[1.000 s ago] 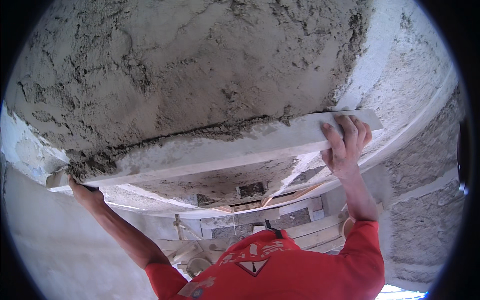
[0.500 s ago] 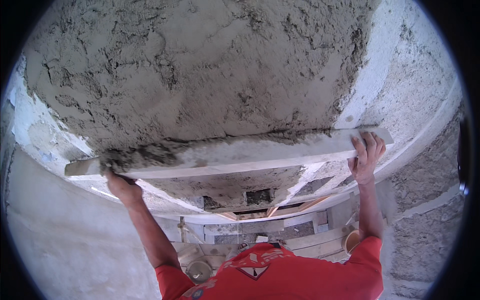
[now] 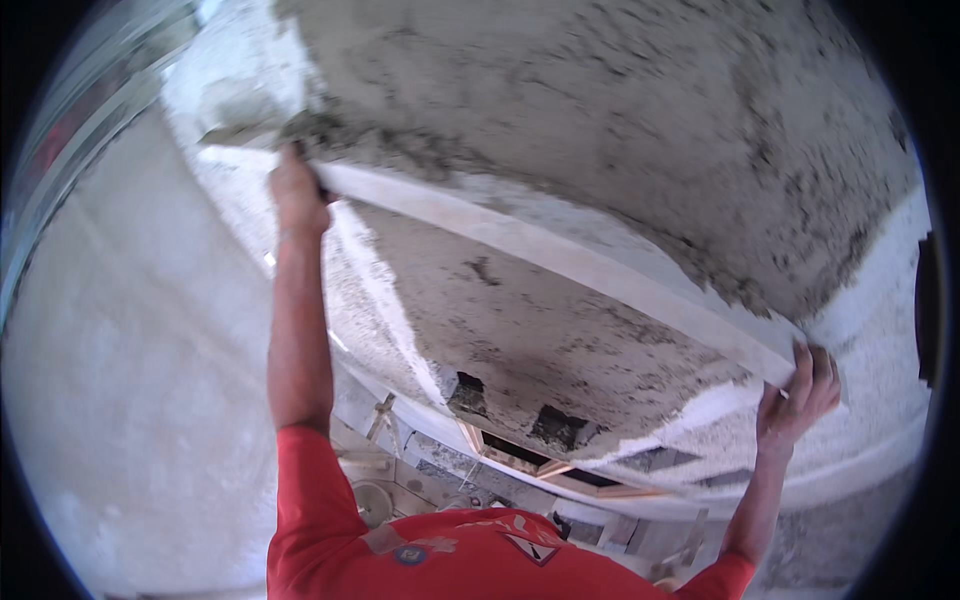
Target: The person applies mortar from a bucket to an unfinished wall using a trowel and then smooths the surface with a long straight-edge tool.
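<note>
A long, pale plasterer's straightedge (image 3: pixel 560 262) lies slantwise against the wall, its left end higher than its right. My left hand (image 3: pixel 300 190) is closed around it near the left end, beside a clump of wet mortar. At the lower right end, my right hand (image 3: pixel 803 395) grips the edge with the fingers over it. Scraped-up mortar (image 3: pixel 390 145) sits along the upper side of the straightedge, thickest towards the left. Above it spreads rough, grey wet mortar (image 3: pixel 600 90) with pits and cracks. The mortared strip (image 3: pixel 520 310) below looks flatter, with scattered rough patches.
Whitish bare wall (image 3: pixel 885 290) borders the mortar on the right, and a smooth pale wall (image 3: pixel 130 350) stands on the left. Low down are dark recesses (image 3: pixel 562 427) and a wooden frame (image 3: pixel 515 452). A round bucket (image 3: pixel 372 503) stands far below, near planks.
The straightedge has tilted: its left end has gone up with my left hand, while the right end and my right hand have moved right and down. The view has shifted too.
</note>
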A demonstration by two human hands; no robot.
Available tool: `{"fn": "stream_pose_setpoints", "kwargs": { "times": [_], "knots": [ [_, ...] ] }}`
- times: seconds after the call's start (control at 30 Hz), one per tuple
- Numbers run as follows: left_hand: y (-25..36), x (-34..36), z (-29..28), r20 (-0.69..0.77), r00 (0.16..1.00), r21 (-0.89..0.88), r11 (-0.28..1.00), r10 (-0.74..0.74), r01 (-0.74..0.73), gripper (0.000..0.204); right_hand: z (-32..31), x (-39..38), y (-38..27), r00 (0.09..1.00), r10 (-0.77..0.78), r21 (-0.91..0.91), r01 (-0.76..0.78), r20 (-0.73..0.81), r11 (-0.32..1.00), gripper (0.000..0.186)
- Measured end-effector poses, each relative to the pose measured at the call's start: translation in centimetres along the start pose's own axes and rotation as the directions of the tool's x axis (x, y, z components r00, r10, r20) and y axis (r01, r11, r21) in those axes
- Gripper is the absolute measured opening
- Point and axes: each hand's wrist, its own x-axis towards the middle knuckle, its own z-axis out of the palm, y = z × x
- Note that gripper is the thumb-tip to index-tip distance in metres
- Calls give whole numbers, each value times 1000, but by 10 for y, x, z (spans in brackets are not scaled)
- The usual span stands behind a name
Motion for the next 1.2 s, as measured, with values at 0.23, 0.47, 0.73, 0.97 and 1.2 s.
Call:
{"fn": "stream_pose_setpoints", "kwargs": {
  "times": [0.23,0.47,0.73,0.97,1.2],
  "knots": [
    [18,-14,-7,-85,994,2,998,-65,65,37,2,-5,-2,998,39,2,-39,43,999,38],
    [18,-41,16,-88,991,-7,995,-98,98,38,-12,3,27,998,36,20,-37,48,999,43],
    [29,-81,37,-105,982,-7,988,-154,155,35,-25,0,71,997,36,15,-37,67,999,44],
    [38,-124,64,-116,979,-57,985,-170,164,38,-33,-10,115,997,44,4,-44,62,999,49],
    [53,-164,89,-55,984,-62,984,-172,168,38,-39,-21,160,998,58,-51,-56,33,997,49]
  ]
}}
